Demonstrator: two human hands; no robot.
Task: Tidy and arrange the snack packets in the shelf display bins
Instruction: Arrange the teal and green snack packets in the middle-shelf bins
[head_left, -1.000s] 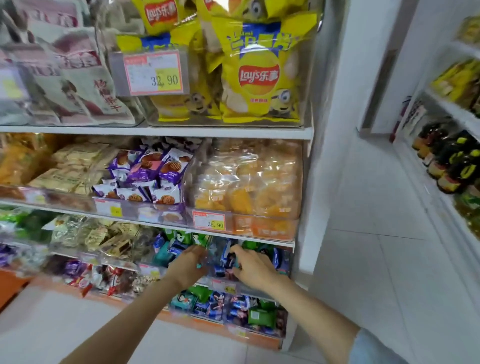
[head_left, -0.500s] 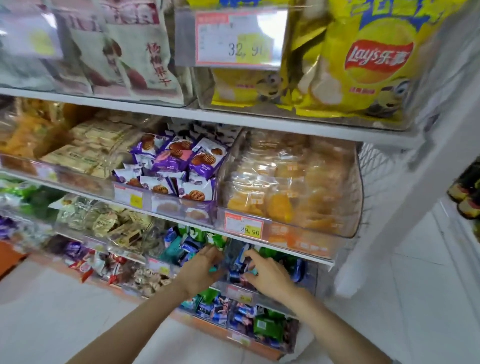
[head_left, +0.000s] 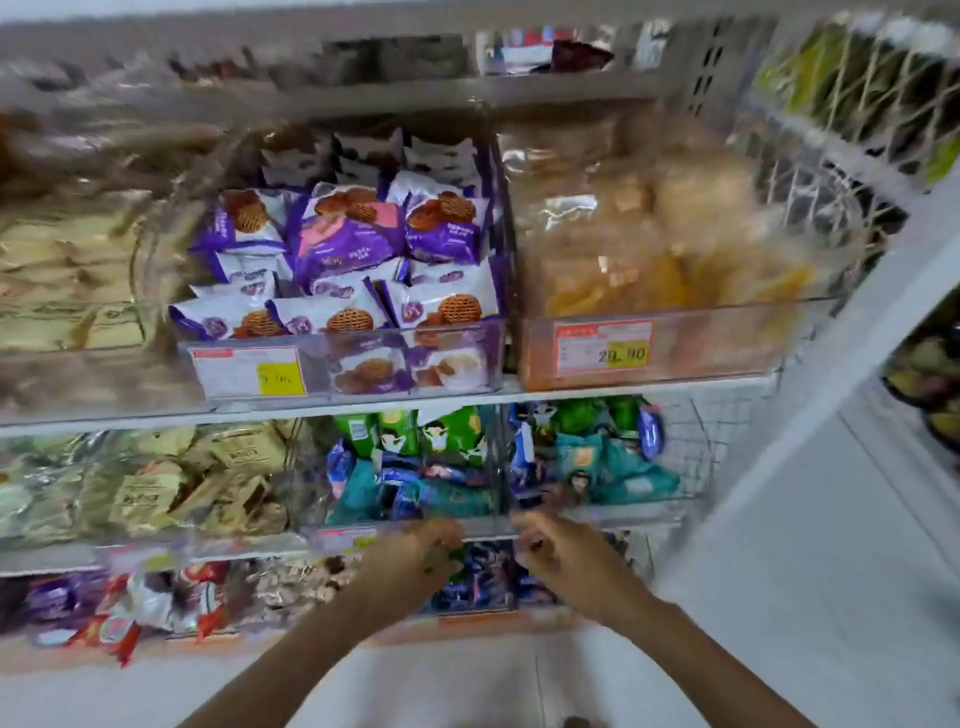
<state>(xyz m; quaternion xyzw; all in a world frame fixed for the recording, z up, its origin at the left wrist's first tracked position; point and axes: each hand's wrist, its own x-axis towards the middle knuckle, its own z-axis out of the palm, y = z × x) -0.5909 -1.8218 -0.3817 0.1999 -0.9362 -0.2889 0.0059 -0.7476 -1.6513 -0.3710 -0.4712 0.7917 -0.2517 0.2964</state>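
Two clear display bins sit side by side on the third shelf down. The left bin (head_left: 332, 514) holds green, teal and blue snack packets (head_left: 410, 488). In the right bin (head_left: 644, 512) lie similar teal and blue packets (head_left: 597, 467). My left hand (head_left: 415, 553) is at the left bin's front wall with its fingers curled. At the right bin's front wall my right hand (head_left: 563, 558) is curled the same way. Motion blur hides whether either hand grips a packet or the bin's rim.
Above are a bin of purple waffle packets (head_left: 343, 244) and a bin of yellow pastries (head_left: 649, 260) with a 29.90 price tag (head_left: 605, 348). Tan packets (head_left: 156, 488) fill the bin to the left. Blue packets (head_left: 483, 577) lie on the shelf below. A white wire panel (head_left: 727, 441) closes the shelf's right end.
The view has moved closer and tilted down. Both hands have drawn back from among the packets to the front walls of the two bins.
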